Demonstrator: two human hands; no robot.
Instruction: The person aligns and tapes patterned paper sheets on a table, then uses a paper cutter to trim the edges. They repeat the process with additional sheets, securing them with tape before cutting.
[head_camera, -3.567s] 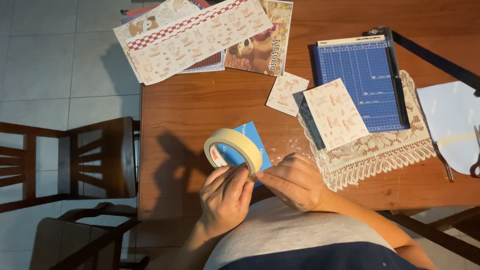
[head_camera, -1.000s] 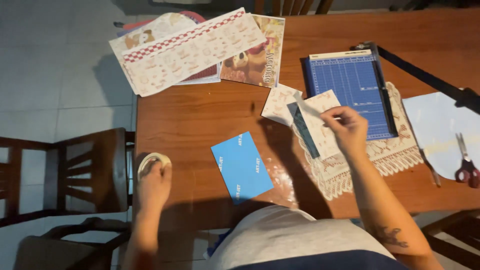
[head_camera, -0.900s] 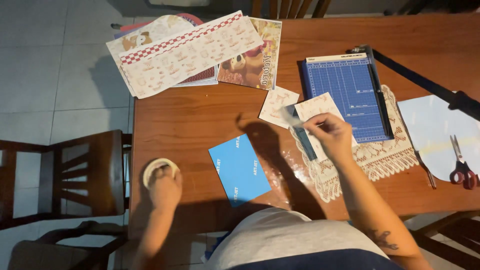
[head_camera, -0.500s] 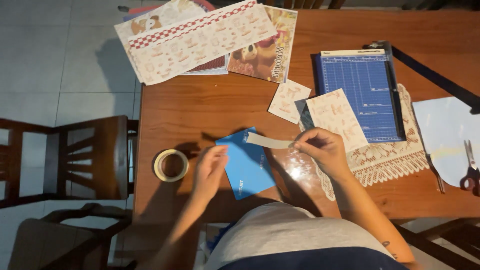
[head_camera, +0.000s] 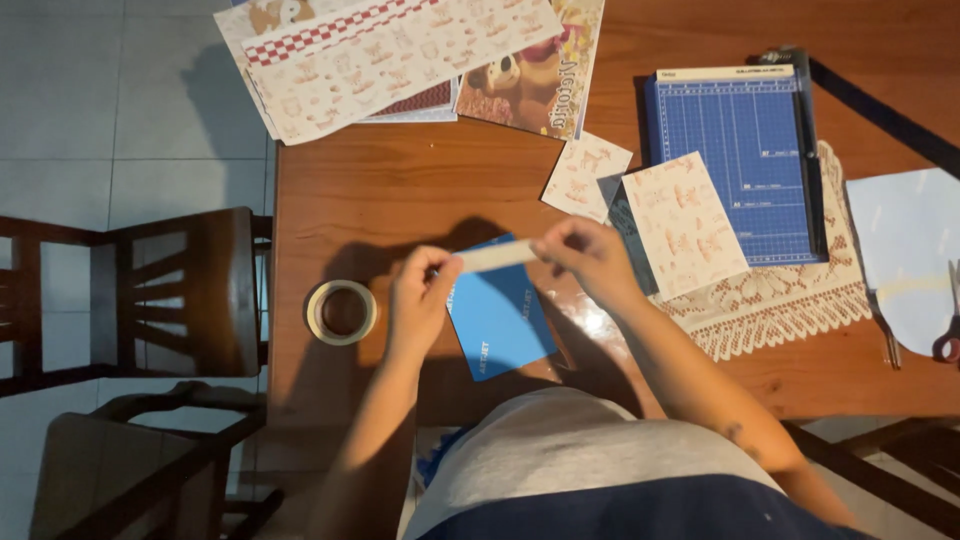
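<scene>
1. the left hand (head_camera: 420, 300) and the right hand (head_camera: 590, 258) each pinch one end of a short strip of cream masking tape (head_camera: 497, 256), stretched level between them, just above the small blue rectangular card (head_camera: 498, 308) that lies on the brown wooden table (head_camera: 400, 190).
2. both hands are closed in fingertip pinches on the tape; if either grip slackens, the free end probably curls and sticks to itself or to a finger.
3. the strip hangs close over the card, so a sag in the middle could touch down crooked or wrinkled, and lifting it again might scuff the card's face.
4. the card lies loose, with nothing pinning it, so it could slide or lift with the tape.
5. the cream roll of tape (head_camera: 341, 311) lies flat just left of the left hand, where a wrist could nudge it toward the table edge.
</scene>
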